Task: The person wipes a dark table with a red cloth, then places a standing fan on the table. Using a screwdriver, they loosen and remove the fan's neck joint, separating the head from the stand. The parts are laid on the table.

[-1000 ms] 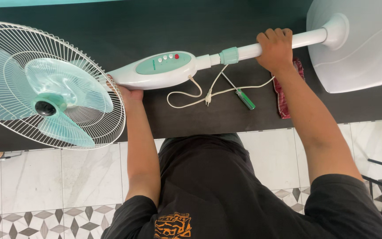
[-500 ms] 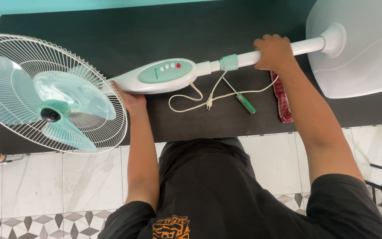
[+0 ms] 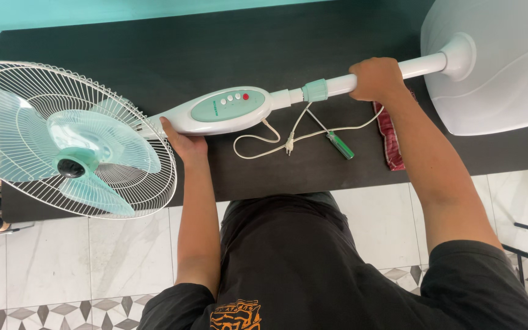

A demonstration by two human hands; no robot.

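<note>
- Pedestal fan point(image 3: 227, 109) — laid flat across the dark table point(image 3: 154, 55), wire-caged head point(image 3: 68, 137) overhanging the left edge.
- Left hand point(image 3: 184, 143) — cupped under the control housing, grasping it.
- Screwdriver point(image 3: 339, 145), green-handled, beside the loose cord point(image 3: 264, 142).
- Right hand point(image 3: 377, 79) — clenched round the white pole.
- Round base point(image 3: 496, 67), far right.

Lying across the table point(image 3: 123, 43): pedestal fan point(image 3: 227, 107), head point(image 3: 71, 139) overhanging the left edge, base point(image 3: 496, 67) at right. Just before its pole point(image 3: 337, 84), cord point(image 3: 264, 142), screwdriver point(image 3: 339, 145), then packet point(image 3: 389, 137) further right.
</note>
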